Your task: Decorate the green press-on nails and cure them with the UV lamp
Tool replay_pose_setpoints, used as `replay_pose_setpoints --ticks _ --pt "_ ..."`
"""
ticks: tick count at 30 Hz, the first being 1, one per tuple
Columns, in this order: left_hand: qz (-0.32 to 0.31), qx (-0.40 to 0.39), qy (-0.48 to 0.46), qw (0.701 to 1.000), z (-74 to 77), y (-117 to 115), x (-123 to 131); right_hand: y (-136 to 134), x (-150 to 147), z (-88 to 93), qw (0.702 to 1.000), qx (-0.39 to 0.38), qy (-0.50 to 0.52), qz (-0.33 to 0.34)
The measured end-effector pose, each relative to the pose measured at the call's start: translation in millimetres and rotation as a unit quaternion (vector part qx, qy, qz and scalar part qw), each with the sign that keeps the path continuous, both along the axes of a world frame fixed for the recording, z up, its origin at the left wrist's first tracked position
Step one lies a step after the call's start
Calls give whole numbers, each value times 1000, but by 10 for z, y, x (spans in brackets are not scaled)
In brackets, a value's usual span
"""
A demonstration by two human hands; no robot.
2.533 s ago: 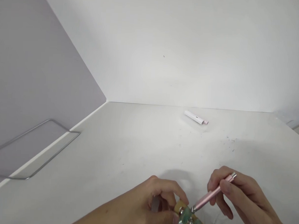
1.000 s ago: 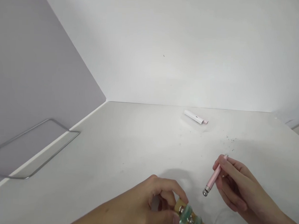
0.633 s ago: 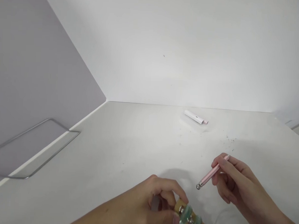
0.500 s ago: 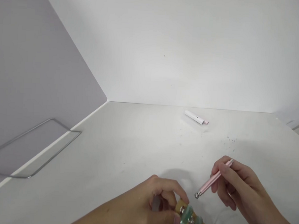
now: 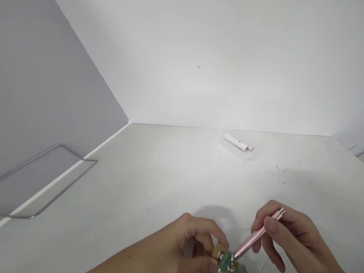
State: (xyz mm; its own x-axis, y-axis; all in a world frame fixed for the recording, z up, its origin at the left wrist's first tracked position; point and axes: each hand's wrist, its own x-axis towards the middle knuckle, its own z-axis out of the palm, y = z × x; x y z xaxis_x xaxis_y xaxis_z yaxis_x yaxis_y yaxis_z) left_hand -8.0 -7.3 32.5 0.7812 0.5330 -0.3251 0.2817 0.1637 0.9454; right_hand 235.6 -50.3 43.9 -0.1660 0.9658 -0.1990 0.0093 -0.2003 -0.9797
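My left hand (image 5: pixel 189 247) is closed, pinching the end of a yellowish bar with green rings and silver beads (image 5: pixel 225 264) between thumb and fingers. The lower part of that bar is cut off by the bottom edge. My right hand (image 5: pixel 292 242) is closed round a slim pink pen-like tool with a metal tip (image 5: pixel 255 237), gripped between thumb and fingers. The tool slants down to the left, and its tip appears to meet the bar beside the first green ring. The ring partly hides the tip.
A white pen-shaped device with a pink end (image 5: pixel 237 142) lies near the back of the white table (image 5: pixel 156 171). Dark specks (image 5: pixel 281 170) are scattered to its right. A bent grey metal wire frame (image 5: pixel 68 186) overhangs the table's left edge. A white wall (image 5: pixel 204 41) rises behind.
My right hand has brought the pink tool down and left, from above the bar onto the green ring area. The left hand keeps its hold with hardly any movement.
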Motion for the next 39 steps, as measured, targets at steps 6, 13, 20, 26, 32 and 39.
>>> replay_pose_setpoints --ticks 6,13,20,26,32,39 --pt "1 -3 2 1000 -13 14 -2 -24 -6 0 1000 -18 14 11" --pt "5 -6 -2 1000 -26 12 -12 -19 25 -41 998 5 46 35" --pt "3 0 1 1000 -12 -1 -30 47 45 -73 997 51 20 -49" --pt "23 -21 -22 999 -86 -5 -30 81 98 -87 997 33 29 -58" --pt "60 -28 -30 997 -179 1 -39 120 122 -141 995 44 5 -90" --pt "43 -8 -20 999 -202 1 -37 47 32 -93 991 88 -61 -74"
